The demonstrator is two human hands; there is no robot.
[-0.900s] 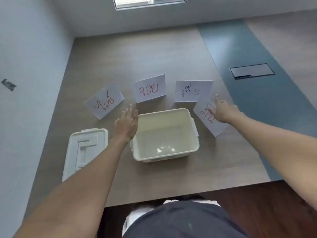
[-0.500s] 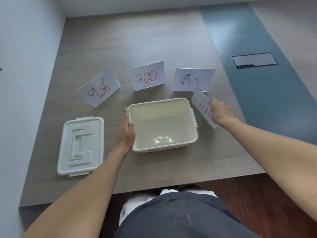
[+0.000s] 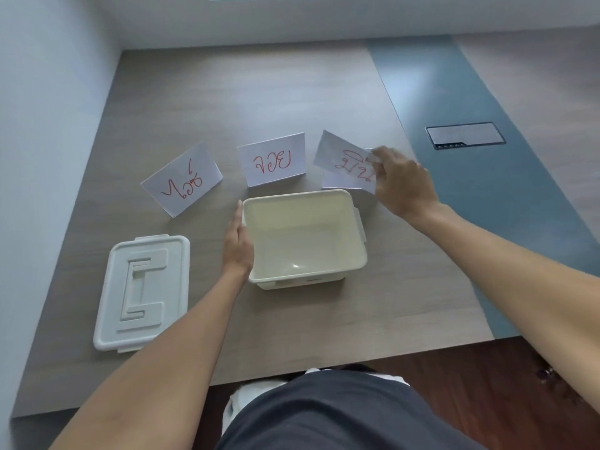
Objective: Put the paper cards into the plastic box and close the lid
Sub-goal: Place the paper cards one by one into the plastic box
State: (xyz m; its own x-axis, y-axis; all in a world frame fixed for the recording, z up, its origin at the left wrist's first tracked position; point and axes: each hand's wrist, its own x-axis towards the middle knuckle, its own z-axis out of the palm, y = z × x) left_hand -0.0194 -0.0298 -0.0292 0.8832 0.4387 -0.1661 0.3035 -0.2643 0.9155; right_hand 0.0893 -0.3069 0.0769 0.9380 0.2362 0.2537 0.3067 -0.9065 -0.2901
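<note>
While the left hand (image 3: 238,246) lay flat and open against the left wall of the plastic box (image 3: 354,241), holding nothing and only steadying it, the right hand (image 3: 401,181) pinched one paper card (image 3: 344,160) between thumb and fingers. Half a second earlier this card was just beside the right wall of the box, low near the table; now it was lifted and carried away from the body, so that it hung over the card behind it (image 3: 329,183), of which only the lower edge showed below the grip. Before that, the same hand was only touching the card flat on the table. I judge that the picking up was finished, and that the person was perhaps collecting the cards into one stack before putting them in, though this is not sure.

To the left of the grip, the middle card (image 3: 272,159) lay behind the far wall of the box, and further left the outer card (image 3: 181,178) lay tilted, well apart from the held one. Both were not moved. The box was empty inside and directly below and nearer than the pinched card. The lid (image 3: 143,292) rested on the table (image 3: 259,92), beyond the left hand, apart from the box.

So no card was in the box yet, and the closing step was far away. A thin paper can slip or bend in such a pinch.
</note>
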